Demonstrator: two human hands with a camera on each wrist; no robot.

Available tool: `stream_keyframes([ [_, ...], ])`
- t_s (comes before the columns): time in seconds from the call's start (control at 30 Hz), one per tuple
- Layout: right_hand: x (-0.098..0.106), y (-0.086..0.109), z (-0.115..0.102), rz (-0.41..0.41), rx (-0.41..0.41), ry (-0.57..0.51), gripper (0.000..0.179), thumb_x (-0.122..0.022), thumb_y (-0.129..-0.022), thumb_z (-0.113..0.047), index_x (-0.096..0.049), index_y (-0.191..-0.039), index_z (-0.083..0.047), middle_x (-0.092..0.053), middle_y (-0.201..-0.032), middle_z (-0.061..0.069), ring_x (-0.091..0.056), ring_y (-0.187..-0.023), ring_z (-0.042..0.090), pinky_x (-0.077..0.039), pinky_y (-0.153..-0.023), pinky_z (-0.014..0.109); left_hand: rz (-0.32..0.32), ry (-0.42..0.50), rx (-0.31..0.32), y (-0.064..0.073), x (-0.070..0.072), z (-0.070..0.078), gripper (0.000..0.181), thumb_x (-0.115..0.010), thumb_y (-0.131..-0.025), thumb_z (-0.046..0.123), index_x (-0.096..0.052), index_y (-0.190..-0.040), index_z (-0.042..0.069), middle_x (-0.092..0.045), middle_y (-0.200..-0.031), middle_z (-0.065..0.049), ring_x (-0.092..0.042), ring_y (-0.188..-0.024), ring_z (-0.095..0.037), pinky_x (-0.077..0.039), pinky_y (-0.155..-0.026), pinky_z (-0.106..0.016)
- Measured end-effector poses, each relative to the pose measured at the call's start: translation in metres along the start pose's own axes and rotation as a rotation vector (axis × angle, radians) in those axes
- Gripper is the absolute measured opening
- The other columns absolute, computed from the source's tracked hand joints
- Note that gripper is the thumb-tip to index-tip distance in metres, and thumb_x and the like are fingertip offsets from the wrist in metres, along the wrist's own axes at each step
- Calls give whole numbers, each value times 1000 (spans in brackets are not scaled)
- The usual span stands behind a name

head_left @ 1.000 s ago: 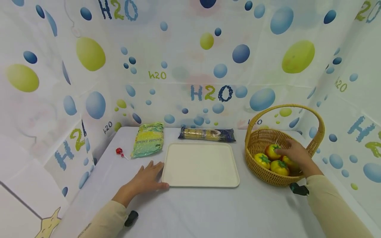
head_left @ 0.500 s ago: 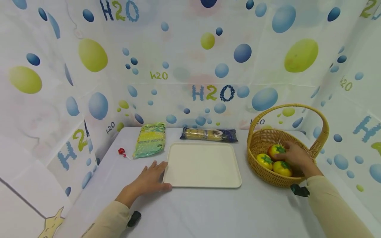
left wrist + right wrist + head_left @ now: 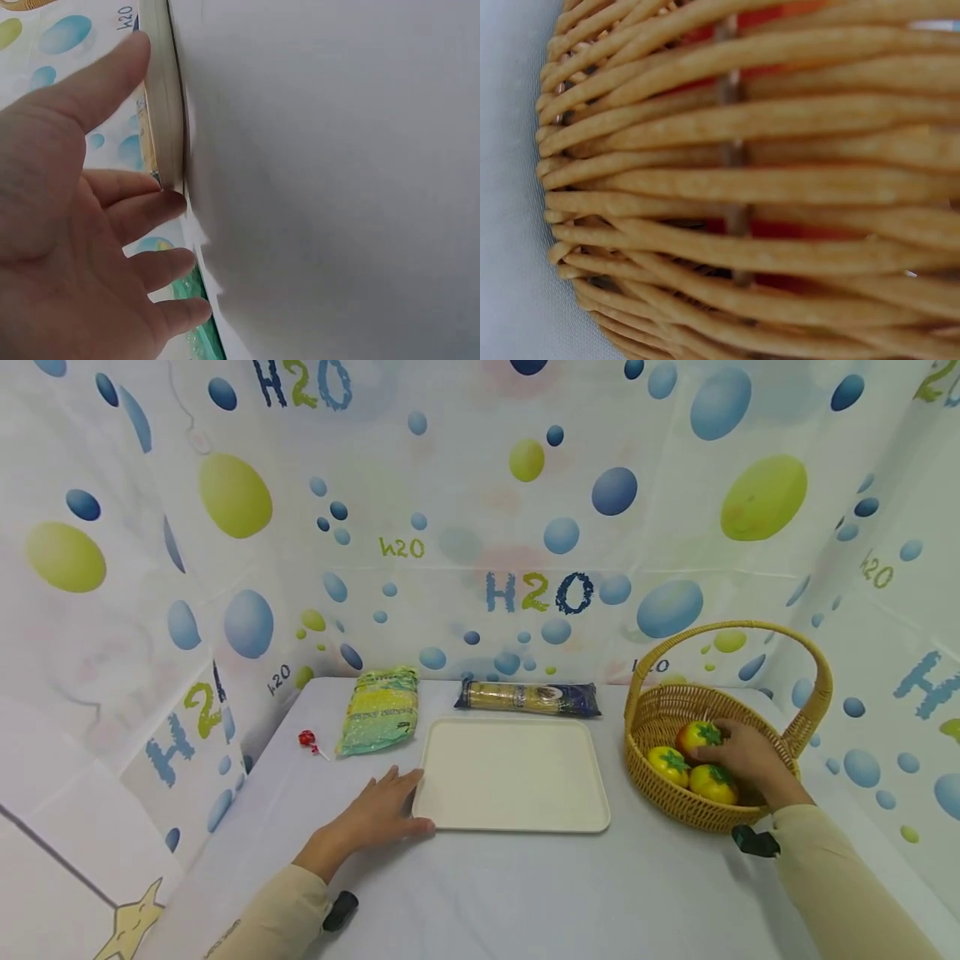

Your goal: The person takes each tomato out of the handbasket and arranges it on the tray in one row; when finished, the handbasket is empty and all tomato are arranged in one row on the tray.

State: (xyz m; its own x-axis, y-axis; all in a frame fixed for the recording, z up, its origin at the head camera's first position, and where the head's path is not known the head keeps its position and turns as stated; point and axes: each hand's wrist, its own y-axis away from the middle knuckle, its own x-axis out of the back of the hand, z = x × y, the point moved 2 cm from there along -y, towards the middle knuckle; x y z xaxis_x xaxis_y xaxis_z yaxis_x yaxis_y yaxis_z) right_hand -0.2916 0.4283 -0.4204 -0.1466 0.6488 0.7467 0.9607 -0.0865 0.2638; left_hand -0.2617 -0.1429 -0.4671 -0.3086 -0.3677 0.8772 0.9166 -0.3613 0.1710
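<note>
My right hand [image 3: 750,756] reaches into the wicker basket [image 3: 678,810] at the right. Its thumb lies along the lower side of a red-and-yellow fruit with a green leafy top [image 3: 692,737], fingers at its far right. Two yellow fruits with green tops, one left [image 3: 666,763] and one in front [image 3: 711,787], sit beside it. The right wrist view shows only the basket's weave [image 3: 817,184] with red behind it, no hand. With fingers spread, my left hand [image 3: 378,814] touches the left edge of the cream tray [image 3: 513,777]; in the left wrist view, fingers [image 3: 161,214] meet the tray's rim [image 3: 166,112].
Behind the tray lies a long pasta packet [image 3: 527,698]. A green-and-yellow bag [image 3: 380,712] stands at the back left, and a red lollipop [image 3: 308,740] lies left of it. The basket's tall handle [image 3: 731,626] arches over the fruits. Patterned curtains [image 3: 480,502] enclose the table.
My right hand has lowered into the basket and closed in on the red-and-yellow fruit, covering the yellow fruit at the right. My left hand stays at the tray's edge.
</note>
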Motion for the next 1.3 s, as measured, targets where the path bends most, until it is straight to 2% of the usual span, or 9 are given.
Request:
stream_keyframes([
  [0.2, 3, 11, -5, 43, 22, -7, 104, -68, -93, -55, -16, -158, 7, -34, -147, 37, -43, -123, 51, -43, -102, 66, 29, 58, 47, 1, -1, 7, 90, -86, -81, 38, -45, -151, -2, -50, -151, -23, -38, -144, -45, -32, -116, -59],
  [0.37, 7, 20, -12, 111, 25, 59, 106, -66, -92, -60, -17, -158, 7, -32, -149, 40, -41, -125, 55, -37, -104, 71, 77, 76, 85, 2, 0, 11, 87, -90, -77, 32, -50, -146, -3, -58, -143, -20, -50, -133, -40, -41, -111, -54],
  [0.47, 8, 24, -15, 142, 27, 86, 106, -65, -92, -61, -18, -158, 7, -31, -149, 42, -40, -125, 56, -35, -104, 73, 91, 138, 113, 2, -1, 9, 84, -91, -76, 29, -53, -145, 0, -63, -137, -18, -57, -123, -35, -48, -104, -52],
  [0.57, 9, 28, -16, 149, 24, 77, 107, -64, -91, -63, -16, -159, 5, -30, -150, 41, -39, -126, 57, -35, -104, 74, 110, 241, 137, 2, -2, 5, 79, -91, -76, 25, -57, -143, 3, -67, -128, -12, -62, -109, -27, -55, -90, -44],
  [0.67, 11, 32, -18, 149, 23, 78, 109, -61, -91, -67, -13, -160, 3, -28, -151, 42, -37, -128, 58, -34, -103, 75, 128, 352, 156, 2, -3, 2, 71, -89, -78, 18, -59, -140, 3, -68, -120, -8, -62, -100, -22, -55, -79, -37],
  [0.87, 12, 44, -25, 157, 39, 53, 108, -61, -92, -67, -12, -161, 0, -29, -151, 42, -36, -130, 60, -36, -102, 75, 127, 497, 197, 5, -2, 0, 64, -84, -80, 9, -59, -139, 0, -68, -115, -8, -63, -100, -21, -56, -79, -36],
  [1.03, 11, 55, -34, 155, 48, 12, 107, -64, -91, -64, -12, -163, -4, -26, -154, 41, -33, -132, 59, -37, -101, 76, 125, 546, 211, 5, -3, -1, 63, -83, -80, 5, -59, -139, 0, -66, -114, -9, -61, -95, -21, -55, -75, -33],
  [1.3, 8, 66, -45, 121, 83, -56, 105, -65, -90, -65, -15, -163, -8, -26, -155, 37, -35, -131, 54, -38, -102, 73, 125, 563, 196, 6, -4, -2, 63, -82, -82, 4, -58, -140, 0, -64, -115, -9, -59, -93, -21, -54, -73, -32],
])
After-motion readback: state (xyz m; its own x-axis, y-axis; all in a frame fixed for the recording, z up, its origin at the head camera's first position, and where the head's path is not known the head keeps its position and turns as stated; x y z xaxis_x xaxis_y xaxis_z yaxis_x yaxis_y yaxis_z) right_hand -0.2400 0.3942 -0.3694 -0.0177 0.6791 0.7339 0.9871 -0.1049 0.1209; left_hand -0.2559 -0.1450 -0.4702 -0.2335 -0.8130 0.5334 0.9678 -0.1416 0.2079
